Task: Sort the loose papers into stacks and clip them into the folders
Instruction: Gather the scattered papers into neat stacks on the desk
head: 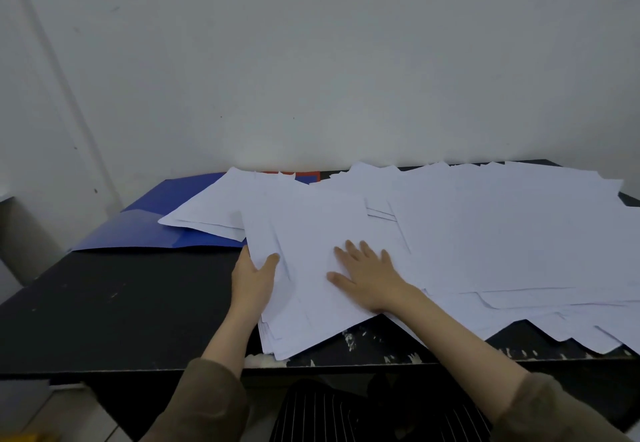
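Left hand [254, 277] grips stack [311, 268] edge; right hand [367, 273] flat, fingers spread, atop; stack overhangs worktop [121, 313] front; bare worktop left.

both forearms reach forward from the bottom edge, bare below olive-brown sleeves pushed back toward the elbows. the left arm [221, 334] rises toward 12 o'clock, slightly tilted to 1 o'clock, and the left hand [252, 277] stands on its edge, thumb on top pointing to about 2 o'clock, the fingers tucked out of sight beneath. the right arm [460, 334] runs from 5 o'clock up toward 11 o'clock, and the right hand [369, 273] lies flat, palm down, fingers straight and spread toward 11 o'clock, thumb out toward 9 o'clock. the hands are near each other, apart.
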